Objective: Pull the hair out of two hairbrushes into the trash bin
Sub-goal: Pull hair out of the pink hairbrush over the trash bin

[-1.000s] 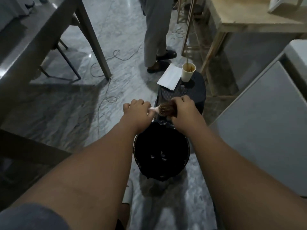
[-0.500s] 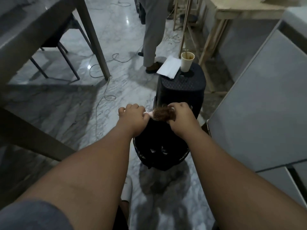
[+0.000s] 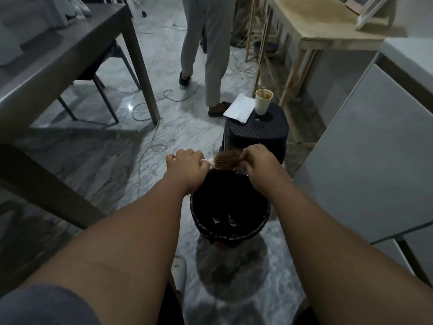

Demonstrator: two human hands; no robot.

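A hairbrush [image 3: 222, 160] with a pale handle and a head full of brown hair is held level over the far rim of the black trash bin [image 3: 230, 233]. My left hand [image 3: 186, 164] is closed around its handle. My right hand [image 3: 257, 161] pinches the clump of brown hair [image 3: 230, 154] at the head's right end. The bin is lined with a dark bag and stands on the marble floor right below both hands. A second hairbrush is not in view.
A black perforated stool [image 3: 257, 134] just beyond the bin carries a paper cup [image 3: 263, 102] and a white sheet [image 3: 240, 109]. A person in grey trousers [image 3: 208, 50] stands farther back. A grey table [image 3: 58, 57] is left, a white cabinet [image 3: 365, 156] right, cables [image 3: 154, 141] on the floor.
The view has tilted up and shows more of the room. My right hand's fingers have shifted onto the hair at the brush head; the brush stays over the bin.
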